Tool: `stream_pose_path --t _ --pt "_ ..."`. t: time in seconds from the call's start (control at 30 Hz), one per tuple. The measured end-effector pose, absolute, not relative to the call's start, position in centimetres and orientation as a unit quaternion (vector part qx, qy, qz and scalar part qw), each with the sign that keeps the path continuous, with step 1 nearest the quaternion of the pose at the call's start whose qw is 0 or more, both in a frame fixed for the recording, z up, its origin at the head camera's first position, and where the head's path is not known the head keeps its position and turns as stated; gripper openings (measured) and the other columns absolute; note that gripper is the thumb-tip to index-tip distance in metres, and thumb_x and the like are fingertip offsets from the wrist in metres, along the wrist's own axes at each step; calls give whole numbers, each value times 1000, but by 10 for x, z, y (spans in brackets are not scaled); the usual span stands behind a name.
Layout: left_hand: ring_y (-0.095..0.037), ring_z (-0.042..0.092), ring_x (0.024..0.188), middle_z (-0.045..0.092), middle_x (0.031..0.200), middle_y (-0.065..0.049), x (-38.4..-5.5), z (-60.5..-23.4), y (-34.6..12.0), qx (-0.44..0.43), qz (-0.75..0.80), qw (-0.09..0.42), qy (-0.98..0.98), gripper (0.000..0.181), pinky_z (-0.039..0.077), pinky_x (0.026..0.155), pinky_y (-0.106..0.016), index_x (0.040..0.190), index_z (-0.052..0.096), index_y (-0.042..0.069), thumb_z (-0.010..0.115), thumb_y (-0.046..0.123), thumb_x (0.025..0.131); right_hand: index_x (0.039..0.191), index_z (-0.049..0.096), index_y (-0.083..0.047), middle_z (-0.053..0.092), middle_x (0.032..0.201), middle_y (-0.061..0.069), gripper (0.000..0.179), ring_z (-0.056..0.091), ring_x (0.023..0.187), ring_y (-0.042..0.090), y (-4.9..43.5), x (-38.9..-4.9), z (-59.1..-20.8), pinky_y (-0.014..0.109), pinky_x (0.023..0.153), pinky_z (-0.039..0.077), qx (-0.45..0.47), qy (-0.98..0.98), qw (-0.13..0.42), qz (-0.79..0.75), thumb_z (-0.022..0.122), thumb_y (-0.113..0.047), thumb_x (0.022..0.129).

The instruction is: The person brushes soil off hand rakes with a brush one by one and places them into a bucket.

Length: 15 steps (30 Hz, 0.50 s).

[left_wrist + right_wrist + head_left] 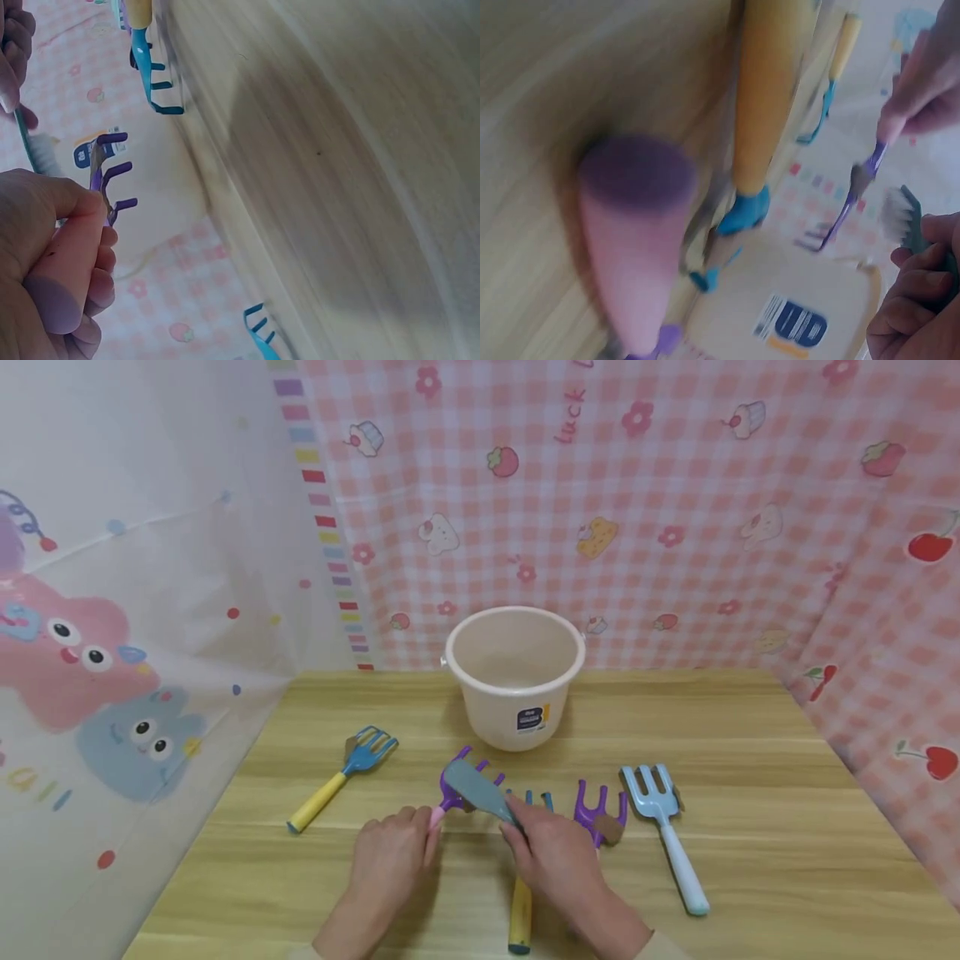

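My left hand (390,852) grips the pink handle of a small purple garden rake (450,789), its tines pointing away from me. A brown patch shows on the rake's head in the right wrist view. In my right hand (558,852) is a brush (474,787) with a grey-green back; its pale bristles (895,216) face the rake. The brush overlaps the rake's head in the head view. Under the right hand lies a blue rake with a yellow handle (521,917), partly hidden. Beside that hand is another purple rake (600,818) bearing a brown patch, its handle mostly covered.
A cream bucket (514,718) with a label stands at the back of the wooden table (787,827). To the left lies a blue rake with a yellow handle (318,802); at right, a light blue fork (678,856). Both have brown patches near their tines. Patterned cloth (480,493) hangs behind.
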State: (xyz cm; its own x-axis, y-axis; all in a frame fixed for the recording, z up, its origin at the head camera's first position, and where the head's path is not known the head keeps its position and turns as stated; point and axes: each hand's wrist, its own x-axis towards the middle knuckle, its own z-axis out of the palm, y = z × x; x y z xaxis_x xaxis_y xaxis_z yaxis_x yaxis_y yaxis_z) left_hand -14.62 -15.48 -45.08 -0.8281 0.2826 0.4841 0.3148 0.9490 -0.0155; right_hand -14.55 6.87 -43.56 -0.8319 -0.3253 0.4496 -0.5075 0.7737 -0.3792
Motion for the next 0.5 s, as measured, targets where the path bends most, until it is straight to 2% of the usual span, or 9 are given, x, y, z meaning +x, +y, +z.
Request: stream_pose_path --t 0.13,0.23,0.5 --pt "-13 42 46 49 60 1 -145 -449 -155 -153 -23 234 -960 21 33 44 -28 77 62 8 73 23 88 123 68 -4 73 96 11 35 70 72 24 58 -143 -436 30 54 51 229 -928 151 250 69 -21 93" --pt "-12 41 46 48 59 2 -143 -448 -156 -151 -20 234 -960 22 33 44 -28 76 61 8 74 23 87 123 68 -4 74 94 9 35 68 68 21 56 -143 -438 27 53 49 228 -930 145 249 69 -22 93" --pt "-12 43 47 49 60 2 -138 -451 -157 -161 -21 248 -955 24 34 45 -27 76 60 9 75 25 86 123 69 -7 71 84 7 33 50 54 10 60 -150 -441 22 43 35 189 -933 129 279 67 -23 94"
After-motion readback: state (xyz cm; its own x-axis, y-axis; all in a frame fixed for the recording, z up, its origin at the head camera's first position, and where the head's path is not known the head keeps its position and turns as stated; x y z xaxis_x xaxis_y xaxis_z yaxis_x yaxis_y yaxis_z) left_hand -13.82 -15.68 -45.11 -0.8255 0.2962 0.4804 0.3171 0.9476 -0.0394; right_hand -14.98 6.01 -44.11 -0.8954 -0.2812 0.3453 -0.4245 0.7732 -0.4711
